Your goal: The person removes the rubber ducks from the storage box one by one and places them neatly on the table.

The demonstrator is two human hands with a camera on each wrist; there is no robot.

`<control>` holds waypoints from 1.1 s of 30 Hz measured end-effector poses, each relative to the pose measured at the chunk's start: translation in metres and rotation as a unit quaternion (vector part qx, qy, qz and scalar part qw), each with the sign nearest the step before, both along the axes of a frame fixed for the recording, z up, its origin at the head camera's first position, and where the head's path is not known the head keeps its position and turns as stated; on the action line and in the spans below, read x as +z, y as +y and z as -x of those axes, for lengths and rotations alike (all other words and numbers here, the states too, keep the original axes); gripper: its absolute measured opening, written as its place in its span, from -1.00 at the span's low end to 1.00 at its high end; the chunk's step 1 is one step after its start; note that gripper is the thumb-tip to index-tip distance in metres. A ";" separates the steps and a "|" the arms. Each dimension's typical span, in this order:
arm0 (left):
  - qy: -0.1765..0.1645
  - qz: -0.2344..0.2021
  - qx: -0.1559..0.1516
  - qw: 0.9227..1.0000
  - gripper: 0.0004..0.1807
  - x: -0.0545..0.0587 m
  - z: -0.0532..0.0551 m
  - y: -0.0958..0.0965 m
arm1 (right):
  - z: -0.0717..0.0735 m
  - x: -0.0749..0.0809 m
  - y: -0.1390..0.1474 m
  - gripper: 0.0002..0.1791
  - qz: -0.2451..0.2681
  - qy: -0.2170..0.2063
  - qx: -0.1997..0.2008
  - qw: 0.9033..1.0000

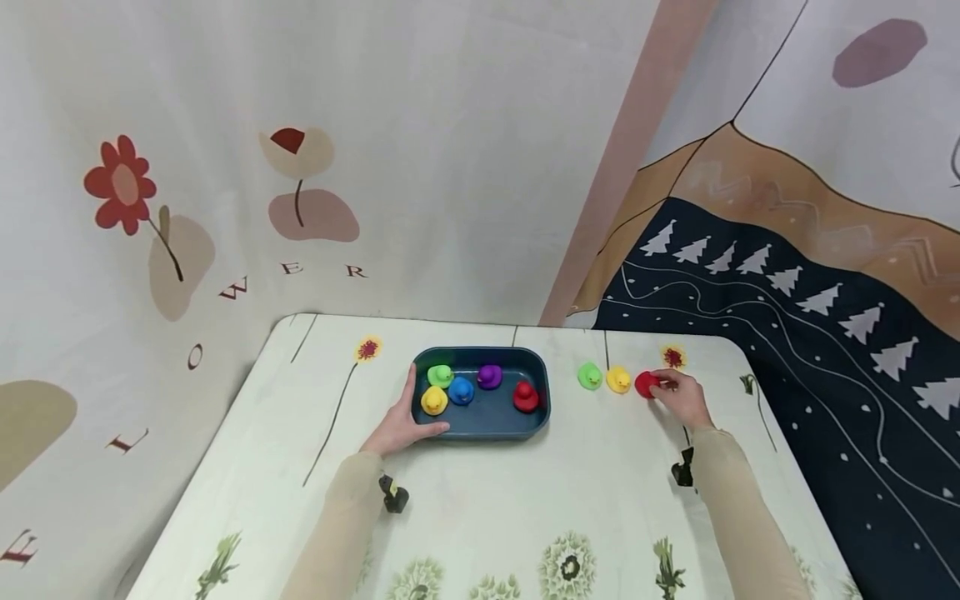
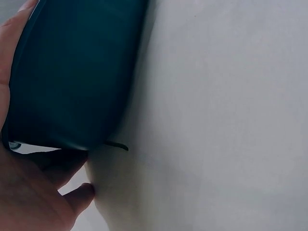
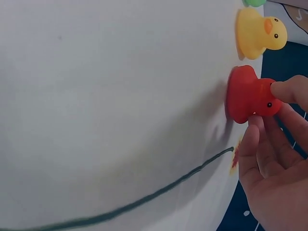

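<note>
"FLOWER" [image 1: 234, 288] in dark red, widely spaced capitals, curving across left part of pale backdrop [image 1: 465, 167].

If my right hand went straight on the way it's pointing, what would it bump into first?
The red duck, which the right hand is pinching. Beyond that, the neighbouring yellow duck looks nearest the line, though the hand might pass just behind it; depth is unclear.

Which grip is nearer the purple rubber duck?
Left grip: holding the blue tray by its left end, left of the purple rubber duck. The right grip is farther, right of the tray, pinching a red rubber duck.
</note>
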State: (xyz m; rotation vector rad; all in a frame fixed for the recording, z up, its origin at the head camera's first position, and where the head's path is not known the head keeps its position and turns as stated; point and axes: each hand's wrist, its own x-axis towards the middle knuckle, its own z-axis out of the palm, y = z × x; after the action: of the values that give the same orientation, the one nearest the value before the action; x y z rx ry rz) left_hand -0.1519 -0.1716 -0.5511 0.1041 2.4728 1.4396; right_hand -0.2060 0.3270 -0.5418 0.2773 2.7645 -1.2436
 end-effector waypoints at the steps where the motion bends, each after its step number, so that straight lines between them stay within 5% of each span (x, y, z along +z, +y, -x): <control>1: 0.000 0.001 0.000 1.000 0.35 0.000 0.000 0.000 | 0.000 -0.001 0.000 -0.59 0.005 -0.001 -0.003 1.000; 9: -0.002 0.003 0.001 1.000 0.33 0.000 0.001 0.005 | -0.006 0.002 0.002 -0.54 0.023 0.007 -0.015 1.000; 21: 0.000 0.002 0.004 1.000 0.34 -0.002 0.002 0.000 | -0.023 0.025 -0.002 -0.59 0.023 0.103 -0.018 0.994; 33: 0.000 0.001 0.001 1.000 0.33 -0.002 0.002 0.000 | -0.040 0.029 -0.042 -0.67 0.051 0.107 0.045 0.992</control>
State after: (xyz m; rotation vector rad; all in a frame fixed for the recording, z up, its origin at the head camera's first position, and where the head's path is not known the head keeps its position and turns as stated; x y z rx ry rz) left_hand -0.1536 -0.1721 -0.5533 0.1017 2.4752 1.4364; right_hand -0.1663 0.2852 -0.5126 0.0100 2.8359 -1.4650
